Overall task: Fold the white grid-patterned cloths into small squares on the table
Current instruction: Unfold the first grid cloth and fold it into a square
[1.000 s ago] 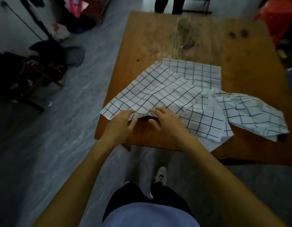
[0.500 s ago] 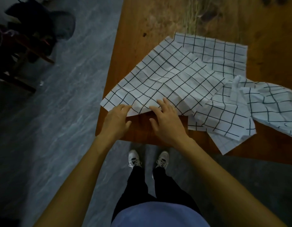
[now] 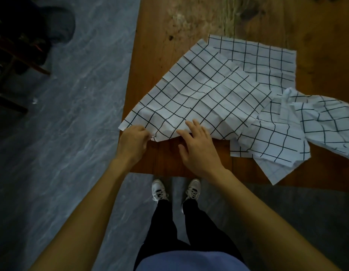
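Observation:
Several white cloths with a black grid lie overlapped on the wooden table [image 3: 156,42]. The top cloth [image 3: 199,96] is spread out and creased, one corner reaching past the table's left edge. My left hand [image 3: 133,142] pinches its near edge close to that corner. My right hand [image 3: 198,147] rests flat on the same edge, fingers straight. Under it lie a flat cloth [image 3: 267,61] at the back, another cloth [image 3: 271,139] hanging over the front edge, and a crumpled cloth [image 3: 326,122] at the right.
Dry straw-like fibres [image 3: 230,18] lie on the table's far side. Dark furniture and clutter [image 3: 19,47] stand on the grey floor to the left. My feet [image 3: 175,189] stand just before the table's front edge.
The view has tilted down and closer to the table. Both hands have slid a little along the top cloth's near edge; my left hand's fingers have closed on it.

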A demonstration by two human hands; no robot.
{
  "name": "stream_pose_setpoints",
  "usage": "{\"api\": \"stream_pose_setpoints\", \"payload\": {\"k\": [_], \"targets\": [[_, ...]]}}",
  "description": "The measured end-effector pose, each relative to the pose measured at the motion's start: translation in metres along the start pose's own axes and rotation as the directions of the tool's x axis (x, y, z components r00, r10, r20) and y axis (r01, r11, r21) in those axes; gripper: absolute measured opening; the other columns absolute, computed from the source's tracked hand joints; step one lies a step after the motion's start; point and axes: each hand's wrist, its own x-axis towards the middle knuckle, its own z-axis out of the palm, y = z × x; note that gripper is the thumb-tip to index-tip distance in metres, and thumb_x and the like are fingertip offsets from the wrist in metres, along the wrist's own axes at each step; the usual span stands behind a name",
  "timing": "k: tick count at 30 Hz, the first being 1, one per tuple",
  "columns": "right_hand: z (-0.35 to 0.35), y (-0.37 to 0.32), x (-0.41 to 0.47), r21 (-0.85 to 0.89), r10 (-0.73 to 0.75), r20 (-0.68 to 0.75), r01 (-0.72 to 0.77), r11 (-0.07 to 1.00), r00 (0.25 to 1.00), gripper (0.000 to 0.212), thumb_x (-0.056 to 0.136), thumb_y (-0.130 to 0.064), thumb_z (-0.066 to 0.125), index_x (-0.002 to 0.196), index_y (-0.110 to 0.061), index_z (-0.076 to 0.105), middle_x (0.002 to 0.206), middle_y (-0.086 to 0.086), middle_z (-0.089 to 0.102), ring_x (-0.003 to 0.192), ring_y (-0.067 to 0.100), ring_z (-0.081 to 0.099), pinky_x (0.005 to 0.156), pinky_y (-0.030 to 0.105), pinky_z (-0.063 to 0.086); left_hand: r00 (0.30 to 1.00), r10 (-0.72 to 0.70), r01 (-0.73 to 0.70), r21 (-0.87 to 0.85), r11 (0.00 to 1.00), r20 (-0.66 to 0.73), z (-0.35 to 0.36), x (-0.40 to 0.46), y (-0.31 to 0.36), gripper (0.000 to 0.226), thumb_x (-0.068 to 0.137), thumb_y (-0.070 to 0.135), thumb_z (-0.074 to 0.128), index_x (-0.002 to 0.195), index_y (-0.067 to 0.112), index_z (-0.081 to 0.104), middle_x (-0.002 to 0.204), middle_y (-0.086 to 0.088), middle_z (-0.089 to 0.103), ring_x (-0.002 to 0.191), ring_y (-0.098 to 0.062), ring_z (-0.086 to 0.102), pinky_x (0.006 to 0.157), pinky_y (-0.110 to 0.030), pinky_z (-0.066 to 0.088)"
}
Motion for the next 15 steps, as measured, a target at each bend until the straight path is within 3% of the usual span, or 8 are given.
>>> {"api": "stream_pose_setpoints", "payload": {"k": [4,7,10,15], "targets": [[-0.001,-0.008,0.001,0.008,0.008,-0.067,-0.007,1.000,0.998,0.050,0.089,-0.019,0.060,0.137,-0.017,0.046,0.148,0.016,0.038,0.144,0.033,0.022,0.118,0.048,0.015,0.997,0.036,-0.043,-0.105,0.994,-0.074,-0.019,0.011,0.020,0.013,0.091,0.013,0.057,0.097,0.007,0.067,0.092,-0.010,0.069,0.082,-0.022,0.062,0.072,-0.031,0.049],[-0.011,-0.015,0.003,0.037,0.071,-0.227,-0.065,0.997,0.971,0.045,0.083,-0.022,0.067,0.126,-0.015,0.055,0.132,0.016,0.048,0.132,0.033,0.038,0.110,0.052,0.032,0.987,0.089,-0.111,-0.158,0.981,-0.136,-0.040,0.025,0.046,0.014,0.092,0.014,0.056,0.101,0.008,0.066,0.093,-0.008,0.068,0.082,-0.018,0.061,0.072,-0.026,0.047],[-0.029,-0.016,0.006,0.034,0.175,-0.383,-0.175,0.984,0.907,0.042,0.079,-0.033,0.071,0.116,-0.017,0.059,0.115,0.010,0.051,0.114,0.027,0.045,0.098,0.042,0.040,0.975,0.144,-0.175,-0.183,0.967,-0.170,-0.061,0.043,0.073,0.016,0.093,0.017,0.055,0.103,0.009,0.065,0.095,-0.007,0.067,0.080,-0.016,0.060,0.070,-0.028,0.049],[-0.061,-0.010,0.008,0.180,0.327,-0.418,-0.276,0.944,0.847,0.047,0.081,-0.045,0.070,0.116,-0.018,0.057,0.114,0.004,0.053,0.110,0.021,0.048,0.093,0.029,0.035,0.945,0.247,-0.286,-0.175,0.942,-0.215,-0.090,0.069,0.119,0.018,0.095,0.021,0.054,0.102,0.008,0.065,0.092,-0.007,0.068,0.076,-0.008,0.053,0.067,-0.022,0.042]]}}
